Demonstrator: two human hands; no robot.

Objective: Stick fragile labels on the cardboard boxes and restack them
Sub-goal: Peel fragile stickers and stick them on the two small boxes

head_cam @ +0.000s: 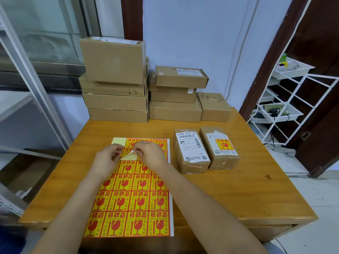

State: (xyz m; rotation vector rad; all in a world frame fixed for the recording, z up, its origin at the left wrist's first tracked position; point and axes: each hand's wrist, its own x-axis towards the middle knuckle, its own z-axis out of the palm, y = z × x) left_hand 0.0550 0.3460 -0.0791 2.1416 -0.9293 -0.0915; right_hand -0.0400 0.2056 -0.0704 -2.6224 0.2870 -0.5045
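A sheet of red-and-yellow fragile labels [134,200] lies flat on the wooden table [229,195]. Both hands work near its top. My left hand [108,158] presses on the sheet. My right hand [151,154] pinches the lifted corner of one label [132,153], its white back showing. Bare backing shows at the sheet's top left. To the right stand two small taped boxes: one [191,151] bears only a shipping label, the other [219,147] carries a fragile label on top.
Stacks of cardboard boxes [115,88] [174,99] line the table's far edge by the wall, with a box marked "4-3" [214,107] at their right. A white wire rack [286,105] stands at the right. Metal shelving [27,107] stands at the left.
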